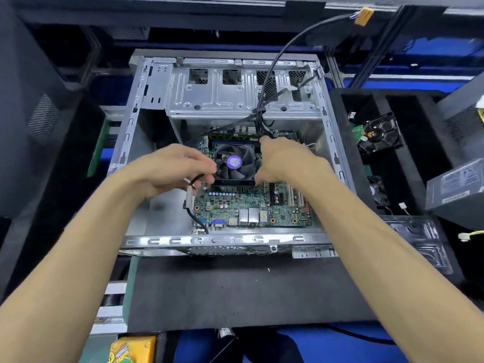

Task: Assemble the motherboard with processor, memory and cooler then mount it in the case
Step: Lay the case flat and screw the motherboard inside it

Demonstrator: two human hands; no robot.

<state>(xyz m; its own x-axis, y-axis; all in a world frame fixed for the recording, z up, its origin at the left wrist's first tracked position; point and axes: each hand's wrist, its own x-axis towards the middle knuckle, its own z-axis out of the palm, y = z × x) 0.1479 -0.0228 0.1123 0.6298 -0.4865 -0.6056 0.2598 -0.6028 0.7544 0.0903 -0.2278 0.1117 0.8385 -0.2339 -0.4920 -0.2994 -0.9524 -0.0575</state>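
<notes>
Grey steel case (157, 82), lying open on a dark mat (235, 292); green motherboard (248, 208) seated on its floor, black fan cooler (234, 163) with purple hub label mounted at centre. Left hand (170, 169): fingers curled, pinching a black cable (195, 179) at the cooler's left edge. Right hand (285, 161): fingers curled down at the cooler's right edge; hold cannot be told. Black cable bundle (275, 64) arches over the drive bay. Loose fan (379, 134) in tray at right.

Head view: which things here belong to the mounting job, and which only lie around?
Job:
- case
- motherboard
- cooler fan
- left hand, holding a black cable
- right hand

Lying about:
- loose fan in the black tray
- power supply
- yellow connector
</notes>
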